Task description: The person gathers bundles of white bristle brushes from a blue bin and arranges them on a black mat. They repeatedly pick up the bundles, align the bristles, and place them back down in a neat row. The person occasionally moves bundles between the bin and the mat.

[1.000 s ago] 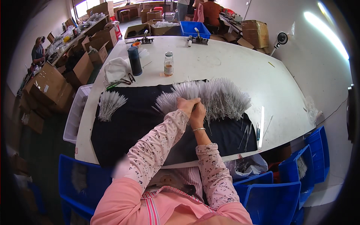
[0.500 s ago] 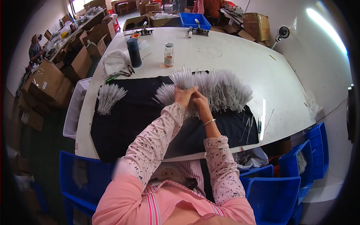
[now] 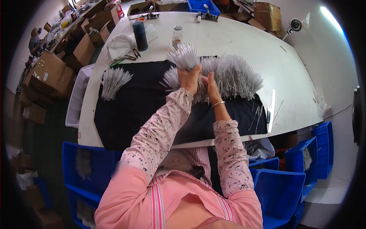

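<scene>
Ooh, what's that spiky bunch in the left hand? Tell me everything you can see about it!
The spiky bunch is made of many thin, straight pieces packed together, with whitish, slightly see-through tops that look like plastic or bristles. The left hand is wrapped around its lower part, so the tops fan out above the fist, leaning a little left. The lower ends are mostly hidden. The right hand is close beside it; whether it touches the bunch is hard to tell.

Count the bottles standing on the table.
2: a dark bottle beside the white cloth, and a glass bottle to its right, beyond the brushes in the left hand. Others may be hidden.
</scene>
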{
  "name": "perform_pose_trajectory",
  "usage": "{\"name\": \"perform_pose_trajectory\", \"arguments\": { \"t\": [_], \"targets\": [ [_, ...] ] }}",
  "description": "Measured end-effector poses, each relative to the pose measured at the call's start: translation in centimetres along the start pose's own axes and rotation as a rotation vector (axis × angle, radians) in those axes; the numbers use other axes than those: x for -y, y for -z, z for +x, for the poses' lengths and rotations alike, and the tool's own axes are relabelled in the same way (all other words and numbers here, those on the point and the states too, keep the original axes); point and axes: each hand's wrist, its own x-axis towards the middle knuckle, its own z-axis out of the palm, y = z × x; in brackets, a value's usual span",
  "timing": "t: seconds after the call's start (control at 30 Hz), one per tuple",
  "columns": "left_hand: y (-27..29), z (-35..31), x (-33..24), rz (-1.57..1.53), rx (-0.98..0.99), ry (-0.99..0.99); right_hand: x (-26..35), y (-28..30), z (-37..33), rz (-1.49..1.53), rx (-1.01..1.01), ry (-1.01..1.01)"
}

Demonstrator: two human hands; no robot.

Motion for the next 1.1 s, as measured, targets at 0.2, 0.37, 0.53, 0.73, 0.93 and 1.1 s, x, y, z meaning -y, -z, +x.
{"name": "perform_pose_trajectory", "arguments": {
  "t": [0.2, 0.37, 0.53, 0.73, 0.93, 1.1],
  "targets": [
    [2.6, -0.4, -5.3, -0.097, -0.038, 0.055, 9.4, -4.7, -5.5, -0.183, 0.060, 0.318],
    [6.5, -2.6, -9.0, -0.011, 0.002, 0.173, 12.5, -9.0, -9.1, -0.592, 0.301, 0.399],
    [8.8, -5.8, -11.5, 0.061, -0.080, 0.047, 7.0, -15.4, -11.0, -0.769, 0.013, 0.423],
    [12.1, -7.6, -14.9, 0.237, 0.022, 0.218, 4.8, -18.5, -12.5, -0.518, 0.099, 0.294],
    [16.5, -8.1, -17.1, 0.178, 0.033, 0.451, 6.8, -17.8, -12.2, 0.178, 0.419, -0.320],
    [17.0, -9.4, -18.2, 1.246, 0.195, -0.795, 8.1, -16.4, -13.0, 0.332, 0.459, -0.623]
  ]
}}
